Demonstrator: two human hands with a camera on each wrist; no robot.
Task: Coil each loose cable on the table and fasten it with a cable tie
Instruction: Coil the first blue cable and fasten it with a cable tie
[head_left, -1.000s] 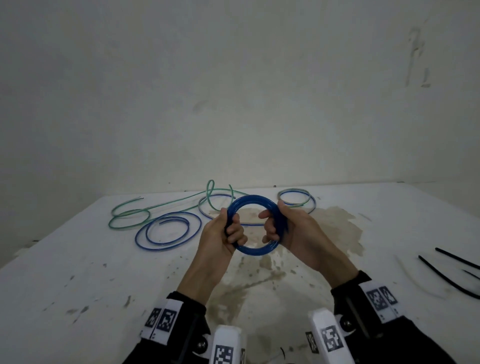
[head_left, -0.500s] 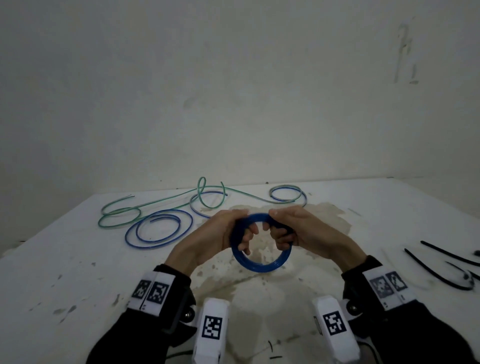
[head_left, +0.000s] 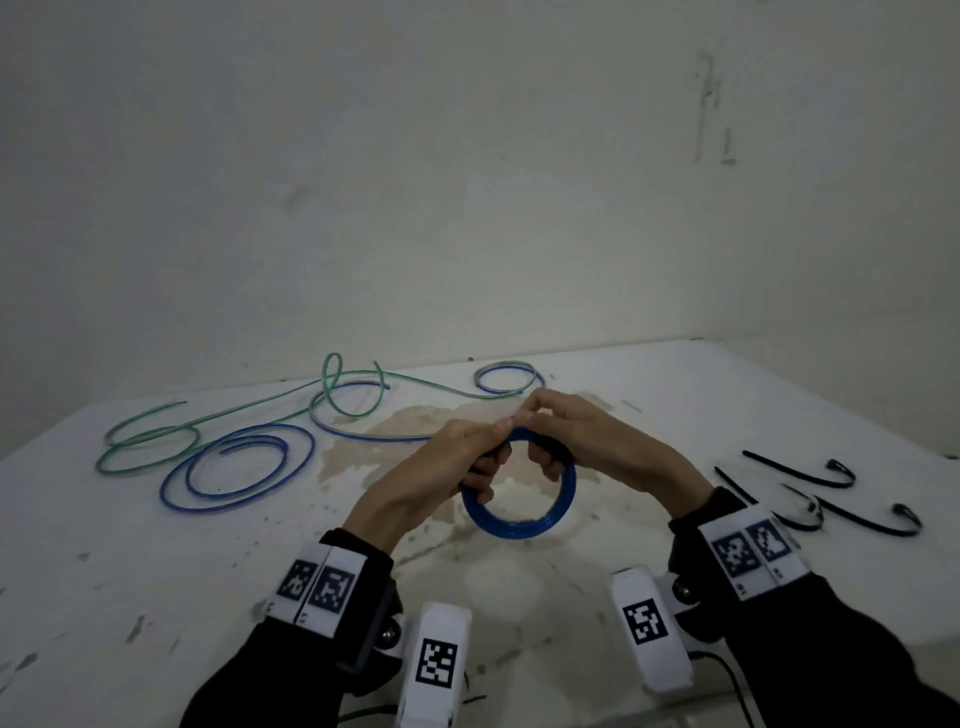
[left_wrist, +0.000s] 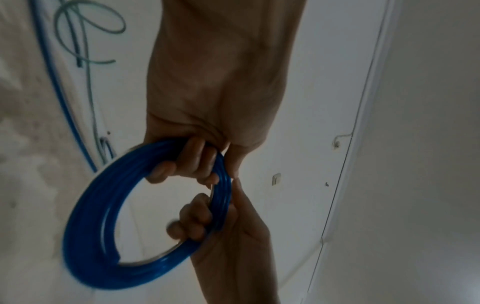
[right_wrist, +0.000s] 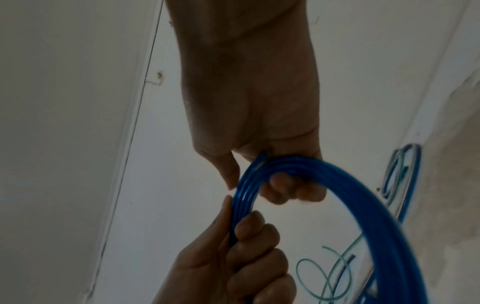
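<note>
Coiled cable (head_left: 519, 519): above table (head_left: 104, 571) centre, between left hand (head_left: 441, 467) and right hand (head_left: 587, 441). Loose cables (head_left: 234, 457): behind, far left. Cable ties (head_left: 831, 493): right.

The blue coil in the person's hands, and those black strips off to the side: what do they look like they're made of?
Blue coil: probably wire in a glossy, slightly see-through plastic sheath; light glints along its strands in the wrist views, and a pale metallic edge shows inside. Both hands hold it. Black strips: likely matte plastic cable ties, thin, with curled ends; too small to be sure.
</note>
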